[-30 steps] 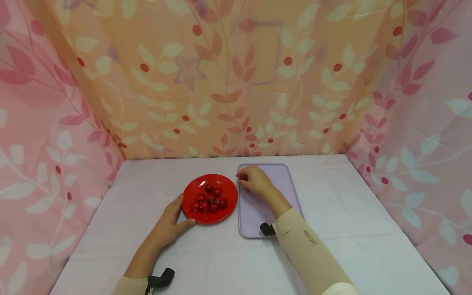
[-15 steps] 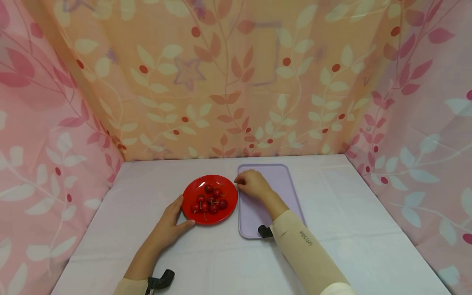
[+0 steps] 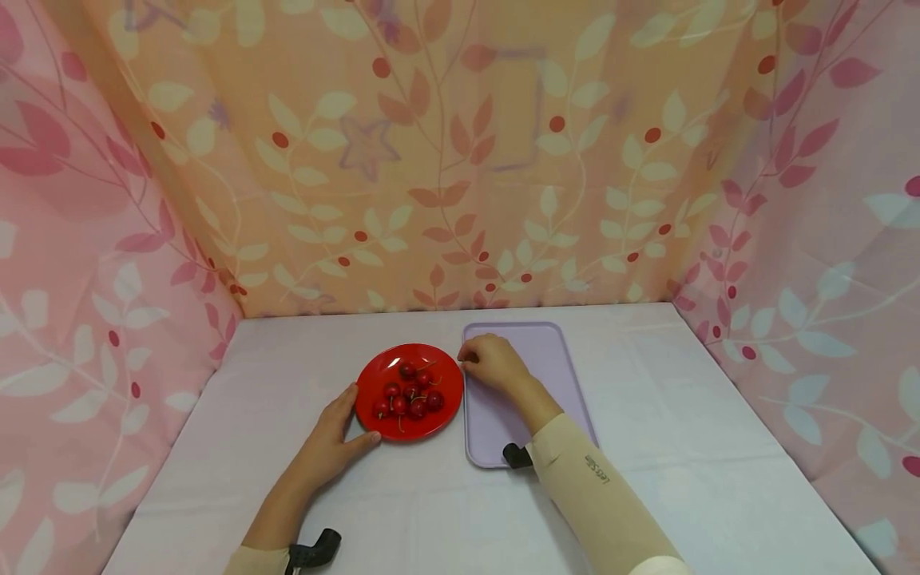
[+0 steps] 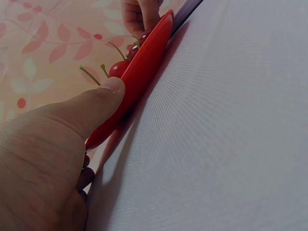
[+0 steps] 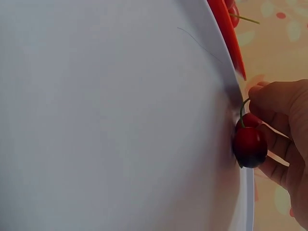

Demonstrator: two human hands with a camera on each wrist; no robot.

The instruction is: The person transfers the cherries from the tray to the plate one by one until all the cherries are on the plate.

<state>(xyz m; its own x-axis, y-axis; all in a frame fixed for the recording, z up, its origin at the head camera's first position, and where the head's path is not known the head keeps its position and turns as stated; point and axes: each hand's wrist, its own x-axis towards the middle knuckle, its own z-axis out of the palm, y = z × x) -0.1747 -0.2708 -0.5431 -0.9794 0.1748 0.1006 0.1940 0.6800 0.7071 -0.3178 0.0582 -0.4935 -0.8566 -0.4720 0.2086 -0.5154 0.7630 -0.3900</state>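
Several cherries with stems (image 3: 410,391) lie on a red plate (image 3: 447,369). My left hand (image 3: 327,439) holds the plate's near left rim, its thumb (image 4: 111,89) on the edge and its fingers along the left side. My right hand (image 3: 496,363) is over the left edge of a lilac tray (image 3: 549,359), just right of the plate. In the right wrist view its thumb and forefinger pinch the stem of a dark red cherry (image 5: 250,144). A second cherry (image 5: 251,120) shows partly behind that one, close to the fingers. My right hand and forearm cover part of the tray.
Plate and tray stand side by side, almost touching, on a white tablecloth (image 3: 410,511). Patterned curtains (image 3: 446,160) enclose the table at the back and both sides. A black wrist mount (image 3: 517,455) sits low over the tray's near edge.
My right hand has come slightly towards me, by the tray's left edge. My left hand keeps its hold on the plate, and the cherries on the plate look the same.
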